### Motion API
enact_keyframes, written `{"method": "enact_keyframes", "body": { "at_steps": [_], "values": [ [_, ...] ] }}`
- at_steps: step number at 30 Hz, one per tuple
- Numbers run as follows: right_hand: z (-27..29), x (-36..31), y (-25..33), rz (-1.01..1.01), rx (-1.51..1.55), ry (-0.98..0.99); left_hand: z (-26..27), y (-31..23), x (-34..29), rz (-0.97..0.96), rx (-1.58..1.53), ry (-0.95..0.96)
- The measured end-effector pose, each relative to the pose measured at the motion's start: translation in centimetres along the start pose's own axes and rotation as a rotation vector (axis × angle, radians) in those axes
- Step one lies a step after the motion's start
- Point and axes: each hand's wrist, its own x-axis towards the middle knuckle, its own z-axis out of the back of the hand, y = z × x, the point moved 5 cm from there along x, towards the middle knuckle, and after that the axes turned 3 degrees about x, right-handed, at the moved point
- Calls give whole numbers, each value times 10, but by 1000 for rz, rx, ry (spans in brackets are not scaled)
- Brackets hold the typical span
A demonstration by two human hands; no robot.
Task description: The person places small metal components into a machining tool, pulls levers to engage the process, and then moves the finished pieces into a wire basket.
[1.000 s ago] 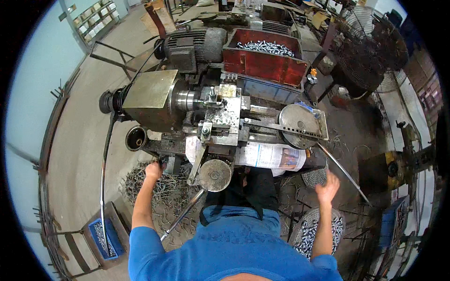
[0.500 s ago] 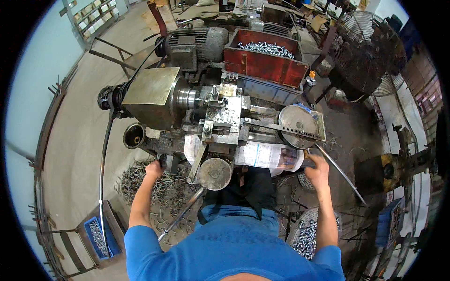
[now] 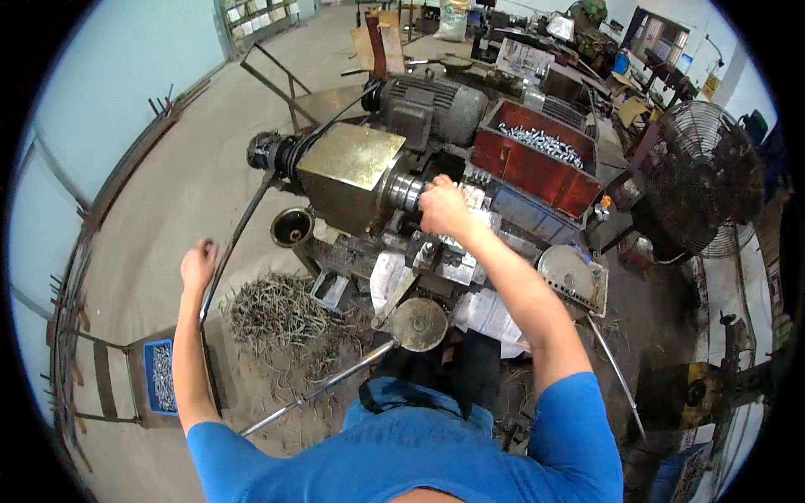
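While standing over a grimy lathe (image 3: 436, 258), reached the right hand (image 3: 444, 207) to its spindle (image 3: 405, 193), curled the left hand (image 3: 198, 267) near a slanting rod (image 3: 241, 229), could not tell either grip, overlooked grey floor (image 3: 180, 201) heaped with wiry metal (image 3: 272, 317), faced a red bin (image 3: 530, 172).

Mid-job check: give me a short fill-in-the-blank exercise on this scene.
The silver cylindrical metal spindle is nearest the person's bare ____ hand.
The open red rectangular box holding small silver metal parts sits above a ____ lower box.
The tangled heap of thin, bent metal pieces lies on the ____.

Missing words: right; blue; floor.
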Motion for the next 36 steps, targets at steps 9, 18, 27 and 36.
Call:
{"method": "enact_keyframes", "body": {
  "at_steps": [9, 18, 27, 36],
  "values": [
    [-31, 13, -9, -52, 154, 10, -39, -51, -101, 172, 80, 108],
    [19, -12, -5, -5, 9, -110, -54, -33, -81, -27, -255, 298],
    [102, -70, -130, -476, -19, -349, -66, -40, -78, 27, -507, 288],
    [45, -254, -104, -540, 449, -288, -78, -40, -67, 47, -764, 524]
  ]
}}
